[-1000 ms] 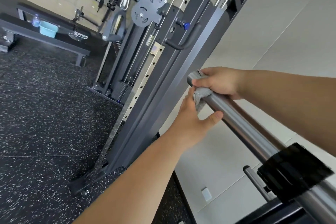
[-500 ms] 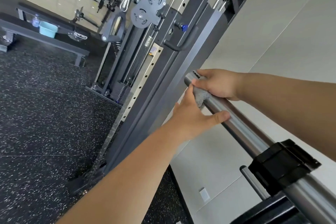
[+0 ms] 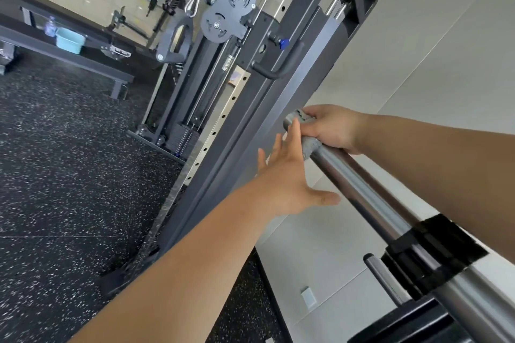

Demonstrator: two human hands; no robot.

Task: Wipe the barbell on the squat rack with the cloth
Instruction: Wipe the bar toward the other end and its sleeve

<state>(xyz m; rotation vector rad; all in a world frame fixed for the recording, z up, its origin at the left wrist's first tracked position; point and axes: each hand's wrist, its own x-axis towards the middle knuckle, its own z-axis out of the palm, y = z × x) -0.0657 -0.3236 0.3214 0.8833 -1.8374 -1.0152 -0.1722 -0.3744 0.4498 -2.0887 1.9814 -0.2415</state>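
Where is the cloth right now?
In the head view, right of centre, the cloth wraps the barbell near its far end, gripped under the right hand; the open left hand is beside it.

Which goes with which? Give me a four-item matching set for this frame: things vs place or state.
1 left hand
2 right hand
3 cloth
4 tub

a on the bench
b fingers spread, holding nothing
c gripping the bar near its end
d pinned between hand and bar

Pairs: 1-b; 2-c; 3-d; 4-a
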